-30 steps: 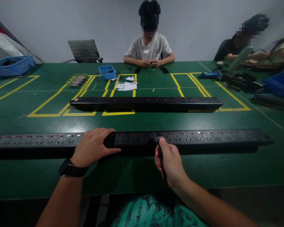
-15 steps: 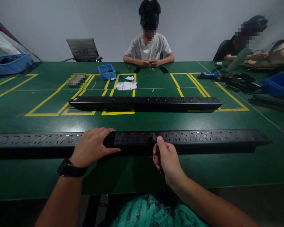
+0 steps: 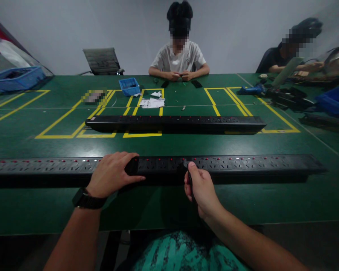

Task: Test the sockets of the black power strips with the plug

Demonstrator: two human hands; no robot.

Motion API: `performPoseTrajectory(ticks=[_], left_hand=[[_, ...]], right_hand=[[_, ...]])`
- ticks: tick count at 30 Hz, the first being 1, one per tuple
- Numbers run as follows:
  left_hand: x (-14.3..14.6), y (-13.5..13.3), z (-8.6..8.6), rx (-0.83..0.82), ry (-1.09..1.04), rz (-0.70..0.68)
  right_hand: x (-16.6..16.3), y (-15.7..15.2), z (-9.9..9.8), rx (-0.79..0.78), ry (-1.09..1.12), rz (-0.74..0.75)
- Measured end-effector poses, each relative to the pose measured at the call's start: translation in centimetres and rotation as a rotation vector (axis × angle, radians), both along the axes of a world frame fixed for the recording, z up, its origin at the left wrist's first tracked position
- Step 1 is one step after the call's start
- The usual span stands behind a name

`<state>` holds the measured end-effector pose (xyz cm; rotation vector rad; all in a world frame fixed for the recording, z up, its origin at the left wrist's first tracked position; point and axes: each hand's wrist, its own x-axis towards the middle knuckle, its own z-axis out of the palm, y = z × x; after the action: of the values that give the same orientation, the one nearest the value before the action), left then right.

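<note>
A long black power strip (image 3: 243,165) with red switches lies across the near part of the green table (image 3: 169,145). My left hand (image 3: 111,174), a black watch on its wrist, lies over the strip with fingers curled round its top edge. My right hand (image 3: 200,190) is closed round a thin black tool (image 3: 190,180), whose tip touches the strip near its middle. A second black power strip (image 3: 175,124) lies parallel farther back.
Yellow tape boxes mark the table. A small blue bin (image 3: 129,86) and white papers (image 3: 151,102) lie beyond the far strip. A person in white (image 3: 179,60) sits opposite; other people work at the right by blue bins (image 3: 335,98). A blue crate (image 3: 14,78) stands far left.
My right hand has edged slightly up toward the strip with the tool. My left hand has stayed on the strip.
</note>
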<state>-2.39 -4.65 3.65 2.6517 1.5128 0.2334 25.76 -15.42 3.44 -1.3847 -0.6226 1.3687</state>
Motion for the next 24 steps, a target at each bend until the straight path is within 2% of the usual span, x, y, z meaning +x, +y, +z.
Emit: performPoseTrajectory(ticks=[11, 18, 21, 24], left_hand=[[-0.1, 0.0, -0.2, -0.003, 0.048, 0.007], [0.1, -0.1, 0.1, 0.006, 0.059, 0.009], [0.1, -0.1, 0.1, 0.005, 0.073, 0.007], [0.0, 0.0, 0.0, 0.014, 0.075, 0.001]], right_hand=[[-0.1, -0.2, 0.0, -0.011, -0.018, -0.006], [-0.3, -0.2, -0.7, 0.021, -0.032, -0.015], [-0.1, -0.5, 0.3, 0.122, -0.056, -0.004], [0.8, -0.6, 2.7, 0.28, -0.02, 0.008]])
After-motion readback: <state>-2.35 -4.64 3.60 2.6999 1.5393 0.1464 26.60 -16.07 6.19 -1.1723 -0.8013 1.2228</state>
